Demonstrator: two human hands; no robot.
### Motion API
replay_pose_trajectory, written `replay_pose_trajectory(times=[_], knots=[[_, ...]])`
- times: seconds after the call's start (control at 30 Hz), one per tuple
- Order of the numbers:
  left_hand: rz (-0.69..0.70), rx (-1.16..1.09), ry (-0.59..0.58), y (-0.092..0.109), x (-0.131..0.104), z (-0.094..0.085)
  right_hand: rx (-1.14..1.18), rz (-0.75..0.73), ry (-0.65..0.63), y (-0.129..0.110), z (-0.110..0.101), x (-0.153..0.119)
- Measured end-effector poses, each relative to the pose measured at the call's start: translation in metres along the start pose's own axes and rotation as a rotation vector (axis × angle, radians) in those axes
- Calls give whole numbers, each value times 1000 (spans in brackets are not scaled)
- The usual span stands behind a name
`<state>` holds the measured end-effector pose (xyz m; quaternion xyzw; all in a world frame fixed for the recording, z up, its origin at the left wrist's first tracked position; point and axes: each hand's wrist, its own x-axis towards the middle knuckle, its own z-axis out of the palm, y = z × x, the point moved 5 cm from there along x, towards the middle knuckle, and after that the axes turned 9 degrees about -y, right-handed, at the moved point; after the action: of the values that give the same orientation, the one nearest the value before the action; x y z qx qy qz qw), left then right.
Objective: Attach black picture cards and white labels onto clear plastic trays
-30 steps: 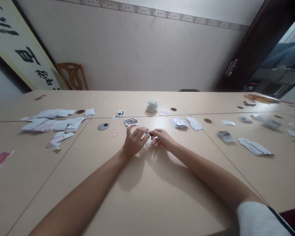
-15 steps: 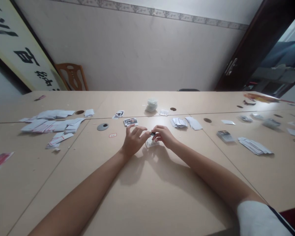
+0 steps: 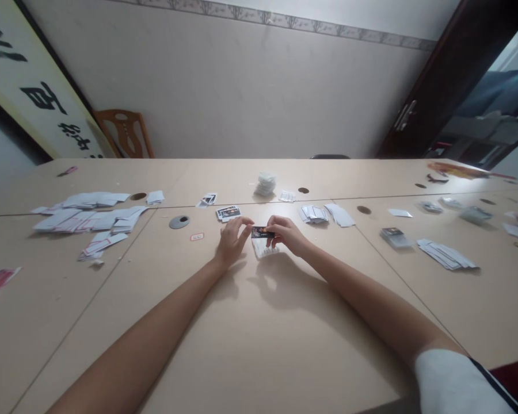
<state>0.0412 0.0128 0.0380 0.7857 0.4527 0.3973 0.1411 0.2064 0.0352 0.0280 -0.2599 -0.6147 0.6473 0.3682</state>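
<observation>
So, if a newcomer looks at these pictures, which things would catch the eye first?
Probably the small dark printed card, in the grip of the right hand, near the picture's middle. Next, perhaps, the pale panel with large black characters at the upper left. Then the spread of white papers on the left side of the table.

Table [image 3: 250, 356]: pale beige, dark seams. Card [image 3: 259, 232], mid-surface: black, with orange and white print. Moulded piece [image 3: 262, 249] beneath: white. Picture cards [image 3: 228, 214], toward far edge: dark centres, white borders. Label [image 3: 197, 236]: white, red-bordered. Disc [image 3: 176, 222]: grey. Paper slips [image 3: 86, 220], toward left edge: white, some red-lined. Tool [image 3: 71, 170], near far left corner: pink. Bundle [image 3: 457, 169], near far right corner: orange, yellow.
</observation>
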Motion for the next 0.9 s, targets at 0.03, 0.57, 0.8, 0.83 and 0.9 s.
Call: replay_pose_trajectory(times=[0.03, 0.57, 0.8, 0.83, 0.9], knots=[[6, 1, -11, 1, 0, 0, -17, -2, -11, 0, 1, 0], [-119, -203, -11, -10, 5, 3, -202, -106, 172, 2, -12, 0], [-184, -166, 47, -17, 2, 1, -190, -109, 182, 1, -12, 0], [-191, -162, 66, -19, 1, 0, -188, -104, 204, 2, -14, -1], [-204, -145, 94, -20, 0, -2, -175, -98, 275, 4, -21, -2]])
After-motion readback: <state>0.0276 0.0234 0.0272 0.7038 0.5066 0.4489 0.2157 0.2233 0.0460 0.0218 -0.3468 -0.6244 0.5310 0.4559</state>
